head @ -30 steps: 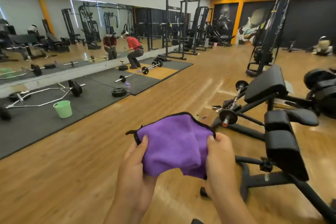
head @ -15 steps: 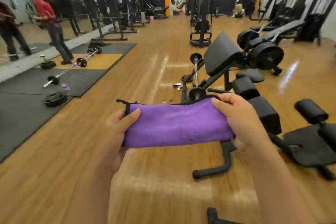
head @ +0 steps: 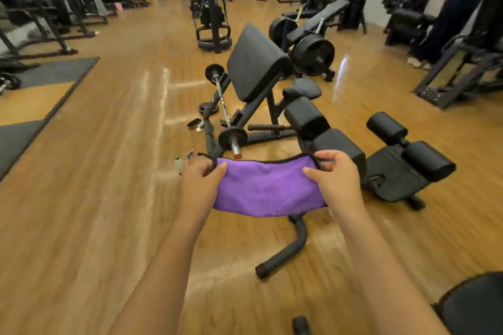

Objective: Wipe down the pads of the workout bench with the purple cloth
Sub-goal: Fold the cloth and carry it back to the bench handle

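Cloth (head: 268,187) between both hands hides part of bench (head: 321,128).

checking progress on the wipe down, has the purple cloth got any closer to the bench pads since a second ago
Yes. The purple cloth, stretched between the left hand and right hand, now overlaps the nearest bench pad; earlier it was left of the bench.

Black pad (head: 471,304) cut off at lower right, bench (head: 337,144) partly hidden by cloth (head: 268,189)

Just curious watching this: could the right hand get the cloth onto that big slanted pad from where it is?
Probably not yet. The right hand grips the purple cloth well short of the slanted pad, though nothing blocks the way.
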The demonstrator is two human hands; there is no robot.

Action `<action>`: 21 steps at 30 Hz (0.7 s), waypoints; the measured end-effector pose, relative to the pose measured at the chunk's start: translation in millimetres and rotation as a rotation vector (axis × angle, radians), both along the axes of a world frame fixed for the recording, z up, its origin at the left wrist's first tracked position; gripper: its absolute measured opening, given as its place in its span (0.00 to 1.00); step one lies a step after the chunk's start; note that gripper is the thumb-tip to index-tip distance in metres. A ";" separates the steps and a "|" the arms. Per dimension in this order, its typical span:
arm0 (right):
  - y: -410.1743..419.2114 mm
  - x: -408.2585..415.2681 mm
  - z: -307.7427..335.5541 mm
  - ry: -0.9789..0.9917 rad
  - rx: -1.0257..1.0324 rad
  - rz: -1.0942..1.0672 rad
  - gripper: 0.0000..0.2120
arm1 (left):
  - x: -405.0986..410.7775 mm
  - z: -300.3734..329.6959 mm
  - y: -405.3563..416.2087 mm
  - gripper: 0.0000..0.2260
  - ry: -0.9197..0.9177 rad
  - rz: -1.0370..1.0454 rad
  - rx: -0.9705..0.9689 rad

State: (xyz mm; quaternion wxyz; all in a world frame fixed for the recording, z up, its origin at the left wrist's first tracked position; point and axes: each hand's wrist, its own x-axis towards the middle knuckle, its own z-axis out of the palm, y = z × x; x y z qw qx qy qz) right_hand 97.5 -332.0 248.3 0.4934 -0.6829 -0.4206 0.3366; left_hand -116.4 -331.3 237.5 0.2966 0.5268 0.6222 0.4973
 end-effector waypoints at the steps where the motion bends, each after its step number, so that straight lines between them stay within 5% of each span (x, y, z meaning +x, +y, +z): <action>1: 17.4 4.8 -10.2 -0.001 -0.030 -0.023 0.19 | 5.8 -8.4 22.6 0.14 0.011 -0.014 -0.023; 6: 92.2 34.3 -65.3 0.024 -0.171 -0.127 0.22 | 35.3 -58.7 126.7 0.13 0.037 -0.079 -0.093; 11: 147.2 59.0 -145.1 0.049 -0.351 -0.229 0.11 | 75.0 -124.9 215.6 0.13 0.034 -0.321 -0.219; 21: 178.4 80.6 -269.9 0.146 -0.546 -0.710 0.06 | 134.7 -271.2 321.9 0.16 0.065 -0.762 -0.655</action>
